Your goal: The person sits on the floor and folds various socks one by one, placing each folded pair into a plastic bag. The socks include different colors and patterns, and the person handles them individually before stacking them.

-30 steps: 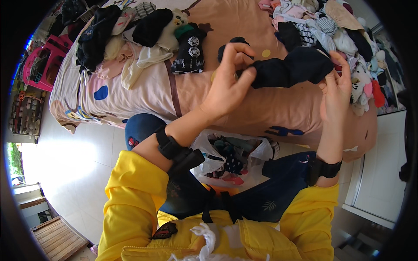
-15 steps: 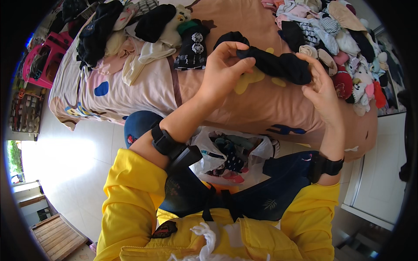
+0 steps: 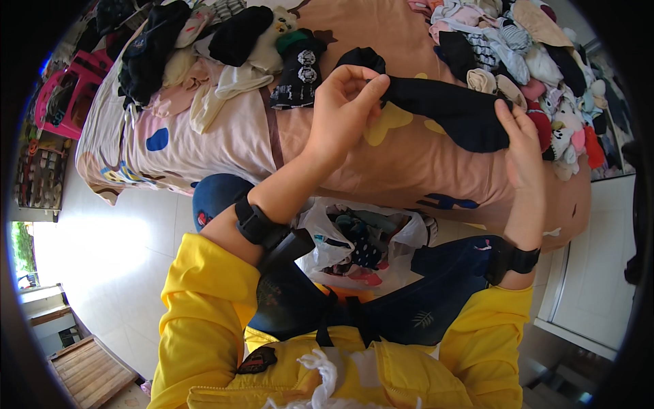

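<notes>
A black sock (image 3: 446, 109) is stretched out flat above the bed's near side, pulled between my two hands. My left hand (image 3: 346, 112) pinches its upper end between thumb and fingers. At the toe end, my right hand (image 3: 521, 140) grips the fabric, thumb against fingertips. Just behind my left fingers lies another black sock (image 3: 361, 58), partly hidden by the hand. Left of that hand, a black sock with white round patterns and a green part (image 3: 300, 71) rests on the sheet.
The patterned bed sheet (image 3: 327, 143) bears a heap of mixed socks (image 3: 545, 61) at right and more socks (image 3: 238, 41) at far left. Below the bed edge, between my knees, a white plastic bag (image 3: 320, 238) holds clothing. A pink plastic chair (image 3: 58, 102) stands at left.
The bunched black sock has been drawn out straight and flat. My right hand has moved right and slightly down with its toe end, while my left hand has shifted slightly left.
</notes>
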The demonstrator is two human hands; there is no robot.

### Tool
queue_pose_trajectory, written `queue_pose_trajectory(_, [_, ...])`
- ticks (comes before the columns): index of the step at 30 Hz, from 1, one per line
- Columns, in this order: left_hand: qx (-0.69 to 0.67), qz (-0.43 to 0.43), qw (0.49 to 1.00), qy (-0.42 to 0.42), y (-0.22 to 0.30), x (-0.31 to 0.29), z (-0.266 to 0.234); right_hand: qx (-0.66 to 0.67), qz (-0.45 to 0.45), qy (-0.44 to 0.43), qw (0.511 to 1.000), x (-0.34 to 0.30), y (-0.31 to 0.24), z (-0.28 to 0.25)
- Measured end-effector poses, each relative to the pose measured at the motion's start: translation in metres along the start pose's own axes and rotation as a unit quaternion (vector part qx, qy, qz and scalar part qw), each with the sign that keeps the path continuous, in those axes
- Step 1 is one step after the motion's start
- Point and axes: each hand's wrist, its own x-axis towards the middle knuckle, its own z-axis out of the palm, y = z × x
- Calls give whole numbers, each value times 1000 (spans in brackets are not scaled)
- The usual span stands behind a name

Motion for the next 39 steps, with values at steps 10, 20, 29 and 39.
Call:
queue_pose_trajectory(10, [575, 358, 732, 74, 9, 20, -28, -279, -129, 52, 950, 2, 10, 11])
queue_pose_trajectory(20, [270, 259, 927, 16, 25, 15, -15, -240, -199, -93, 946, -25, -1, 70])
queue_pose_trajectory(29, [-144, 0, 987, -68, 22, -1, 0, 106, -4, -111, 988, -30, -1, 72])
queue_pose_trajectory(39, [-54, 53, 997, 13, 12, 1, -2, 183, -16, 30, 982, -14, 0, 37])
